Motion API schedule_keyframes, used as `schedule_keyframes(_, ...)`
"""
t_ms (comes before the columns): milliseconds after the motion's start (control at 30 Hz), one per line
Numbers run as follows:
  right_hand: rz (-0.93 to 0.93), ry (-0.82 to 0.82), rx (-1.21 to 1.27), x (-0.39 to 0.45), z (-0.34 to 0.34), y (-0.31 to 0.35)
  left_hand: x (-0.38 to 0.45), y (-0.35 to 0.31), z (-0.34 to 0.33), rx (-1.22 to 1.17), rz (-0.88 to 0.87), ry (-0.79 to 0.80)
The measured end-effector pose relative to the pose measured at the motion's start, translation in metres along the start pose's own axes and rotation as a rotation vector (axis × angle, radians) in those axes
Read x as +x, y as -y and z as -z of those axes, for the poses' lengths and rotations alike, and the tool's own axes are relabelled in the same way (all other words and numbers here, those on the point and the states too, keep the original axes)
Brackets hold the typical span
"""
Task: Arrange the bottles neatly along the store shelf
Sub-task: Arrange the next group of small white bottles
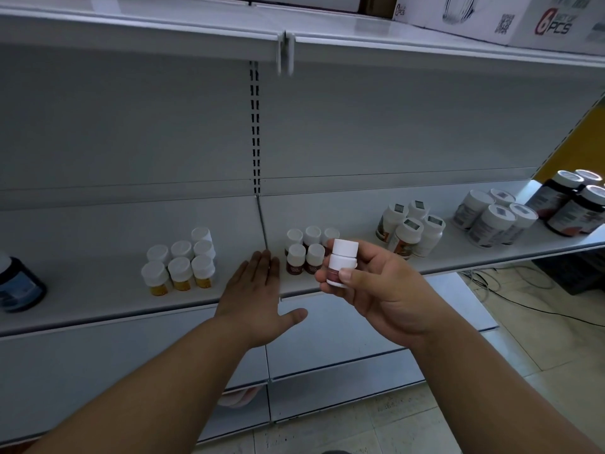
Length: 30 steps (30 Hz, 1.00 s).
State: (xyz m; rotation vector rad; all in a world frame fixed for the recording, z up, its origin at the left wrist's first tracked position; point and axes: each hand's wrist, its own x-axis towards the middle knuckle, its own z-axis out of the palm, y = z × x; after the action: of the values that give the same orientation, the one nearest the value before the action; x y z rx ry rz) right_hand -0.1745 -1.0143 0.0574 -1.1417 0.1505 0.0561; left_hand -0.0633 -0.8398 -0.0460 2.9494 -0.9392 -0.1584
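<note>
My right hand [383, 290] is shut on a small dark red bottle with a white cap [342, 262], held just in front of the shelf [98, 290]. Right behind it stands a group of matching dark red bottles [306, 253] in two rows. My left hand [258, 290] is flat and open, fingers together, hovering at the shelf's front edge just left of that group. Further left stands a cluster of several yellow bottles with white caps [181, 265].
A dark blue jar [18, 283] sits at the far left. To the right stand white bottles with brown labels [411, 231], grey-labelled white jars [494, 217] and dark jars [576, 201]. An upper shelf carries boxes [491, 18]. Cables lie on the tiled floor [523, 339].
</note>
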Motion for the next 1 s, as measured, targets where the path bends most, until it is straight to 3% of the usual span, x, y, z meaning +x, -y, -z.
schedule_keyframes(233,0.055,-0.034,-0.316,0.007,0.009,0.004,0.001,0.002,0.0,-0.063,0.007,0.001)
schedule_keyframes(400,0.132,-0.01,-0.659,0.024,0.012,0.005,-0.014,-0.007,0.012,-0.399,0.097,-0.086)
schedule_keyframes(500,0.176,0.115,-0.776,0.036,0.005,0.0,-0.045,-0.02,0.021,-0.657,0.15,-0.283)
schedule_keyframes(567,0.206,0.213,-0.811,0.044,-0.006,-0.007,-0.069,-0.022,0.024,-0.704,0.219,-0.354)
schedule_keyframes(767,0.317,0.594,-0.913,0.052,-0.074,-0.051,-0.16,0.001,0.016,-0.585,0.525,-0.445)
schedule_keyframes(1000,0.387,0.934,-0.914,0.028,-0.208,-0.135,-0.296,0.057,-0.007,-0.527,0.866,-0.543)
